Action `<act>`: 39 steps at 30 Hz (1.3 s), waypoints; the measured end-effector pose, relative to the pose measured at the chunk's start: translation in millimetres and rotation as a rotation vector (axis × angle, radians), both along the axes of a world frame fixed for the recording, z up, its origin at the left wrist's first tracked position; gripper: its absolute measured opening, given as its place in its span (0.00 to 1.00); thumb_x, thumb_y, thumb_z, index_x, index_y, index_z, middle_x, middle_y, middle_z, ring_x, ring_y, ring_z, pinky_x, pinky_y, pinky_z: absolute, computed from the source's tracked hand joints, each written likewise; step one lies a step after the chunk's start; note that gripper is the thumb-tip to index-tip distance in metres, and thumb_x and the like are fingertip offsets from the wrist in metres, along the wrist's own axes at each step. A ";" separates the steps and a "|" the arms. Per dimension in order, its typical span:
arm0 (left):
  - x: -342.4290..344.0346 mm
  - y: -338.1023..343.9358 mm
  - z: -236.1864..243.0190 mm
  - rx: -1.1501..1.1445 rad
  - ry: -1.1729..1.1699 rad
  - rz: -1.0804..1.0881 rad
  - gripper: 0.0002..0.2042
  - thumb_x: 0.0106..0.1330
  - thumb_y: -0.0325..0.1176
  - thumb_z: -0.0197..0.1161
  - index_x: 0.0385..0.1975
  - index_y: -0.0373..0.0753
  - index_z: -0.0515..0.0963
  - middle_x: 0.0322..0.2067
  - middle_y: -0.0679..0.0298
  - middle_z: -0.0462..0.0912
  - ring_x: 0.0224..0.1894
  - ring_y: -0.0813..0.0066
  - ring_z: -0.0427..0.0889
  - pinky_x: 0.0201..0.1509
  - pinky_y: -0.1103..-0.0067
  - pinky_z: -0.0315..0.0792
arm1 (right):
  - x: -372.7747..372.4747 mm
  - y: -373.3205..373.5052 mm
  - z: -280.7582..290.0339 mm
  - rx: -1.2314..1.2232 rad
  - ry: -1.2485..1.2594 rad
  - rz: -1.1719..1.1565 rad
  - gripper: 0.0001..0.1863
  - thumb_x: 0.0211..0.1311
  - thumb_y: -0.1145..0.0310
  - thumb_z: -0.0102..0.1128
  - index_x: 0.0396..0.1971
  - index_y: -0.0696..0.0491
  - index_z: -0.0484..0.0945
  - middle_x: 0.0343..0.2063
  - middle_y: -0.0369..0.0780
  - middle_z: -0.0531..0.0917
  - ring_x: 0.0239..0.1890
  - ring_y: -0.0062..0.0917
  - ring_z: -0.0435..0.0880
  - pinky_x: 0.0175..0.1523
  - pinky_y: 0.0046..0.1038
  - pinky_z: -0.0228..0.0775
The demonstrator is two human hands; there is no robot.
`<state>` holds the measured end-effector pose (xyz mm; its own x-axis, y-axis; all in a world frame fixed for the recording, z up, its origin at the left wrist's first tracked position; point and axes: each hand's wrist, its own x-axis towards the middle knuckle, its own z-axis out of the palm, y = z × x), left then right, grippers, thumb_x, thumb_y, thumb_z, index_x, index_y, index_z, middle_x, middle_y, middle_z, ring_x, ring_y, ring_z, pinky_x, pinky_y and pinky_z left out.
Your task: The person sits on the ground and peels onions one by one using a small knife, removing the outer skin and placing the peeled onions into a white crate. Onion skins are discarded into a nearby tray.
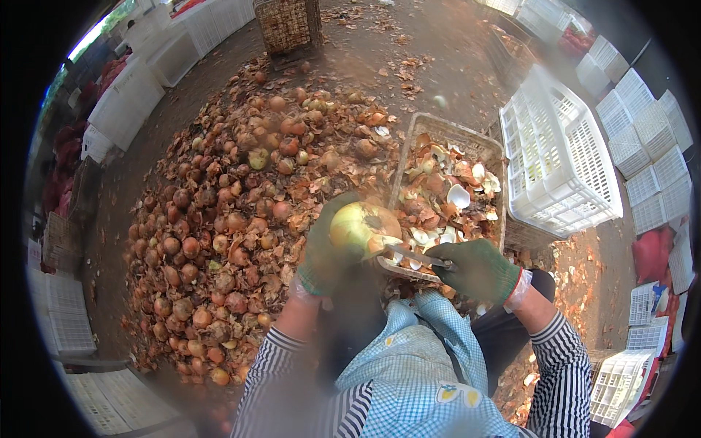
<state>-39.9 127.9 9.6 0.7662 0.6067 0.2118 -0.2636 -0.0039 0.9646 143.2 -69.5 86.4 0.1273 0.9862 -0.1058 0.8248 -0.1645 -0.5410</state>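
At the lower edge, a blue checked apron [416, 365] covers the body of the person, and two sleeves with black and white stripes [558, 358] come up on both sides. Above the lap, the left hand [319, 252], in a green glove, is curled around the left side of one big, pale onion [356, 225]. The right hand [475, 266], also in a green glove with a red edge, is closed on the handle of a small knife [410, 255], and the blade is at the lower right side of the onion. Just beyond the hands there stands a dirty crate [464, 128], which contains brown skins and white onion pieces [458, 196]. To the left of it, a wide pile of onions [219, 248] lies on the floor [431, 44] among dry skins. To the right, near this crate, is a white crate [537, 146] with holes. Farther away, a brown crate [287, 28] stands behind the pile, and more white crates [125, 98] line both sides.
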 end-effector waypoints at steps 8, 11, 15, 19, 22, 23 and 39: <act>-6.5 -13.3 -16.3 0.061 0.139 -0.055 0.47 0.45 0.58 0.78 0.60 0.30 0.67 0.51 0.55 0.76 0.53 0.66 0.80 0.58 0.71 0.77 | 3.9 -25.8 -11.5 -0.178 -0.073 -0.016 0.11 0.59 0.64 0.60 0.41 0.48 0.78 0.23 0.45 0.82 0.30 0.41 0.85 0.36 0.42 0.75; -8.5 -31.0 -1.9 -0.396 0.138 -0.263 0.47 0.44 0.54 0.78 0.60 0.30 0.66 0.52 0.51 0.76 0.54 0.61 0.80 0.61 0.67 0.76 | 4.1 -37.5 -10.9 -0.143 -0.190 0.041 0.13 0.56 0.66 0.62 0.42 0.48 0.78 0.26 0.43 0.83 0.31 0.41 0.86 0.36 0.42 0.76; -6.7 -49.3 -26.3 -0.835 -0.046 -0.627 0.36 0.60 0.47 0.67 0.62 0.30 0.65 0.54 0.51 0.76 0.53 0.62 0.80 0.60 0.70 0.76 | 10.6 -39.9 -0.3 -0.197 -0.221 0.161 0.15 0.53 0.68 0.63 0.42 0.48 0.78 0.28 0.42 0.84 0.31 0.40 0.86 0.36 0.42 0.77; -3.1 -69.1 -39.3 -1.165 -0.142 -0.746 0.38 0.61 0.49 0.64 0.64 0.30 0.60 0.57 0.50 0.72 0.56 0.58 0.78 0.60 0.67 0.76 | 18.2 -37.7 6.5 -0.186 -0.249 0.236 0.13 0.54 0.69 0.61 0.41 0.48 0.79 0.27 0.43 0.84 0.31 0.41 0.86 0.36 0.42 0.77; 2.7 -69.1 -31.4 -0.822 -0.122 -0.505 0.39 0.58 0.50 0.68 0.62 0.30 0.62 0.54 0.50 0.74 0.55 0.58 0.78 0.59 0.67 0.77 | 21.1 -42.1 1.3 -0.270 -0.325 0.082 0.13 0.54 0.69 0.60 0.42 0.48 0.80 0.26 0.43 0.84 0.31 0.41 0.86 0.36 0.42 0.77; 10.7 -65.1 -20.6 -0.684 -0.060 -0.470 0.41 0.54 0.49 0.73 0.62 0.30 0.64 0.52 0.52 0.76 0.53 0.60 0.80 0.57 0.68 0.78 | 21.6 -43.1 -2.0 -0.302 -0.353 0.012 0.13 0.54 0.69 0.59 0.42 0.48 0.80 0.26 0.43 0.84 0.31 0.41 0.86 0.36 0.43 0.77; 25.5 -79.0 -29.2 -0.818 -0.045 -0.605 0.30 0.69 0.47 0.58 0.64 0.32 0.63 0.55 0.51 0.76 0.54 0.61 0.80 0.53 0.71 0.79 | -46.9 -85.9 -35.4 0.309 0.412 -0.505 0.24 0.62 0.61 0.65 0.56 0.56 0.77 0.36 0.43 0.86 0.35 0.25 0.86 0.41 0.26 0.77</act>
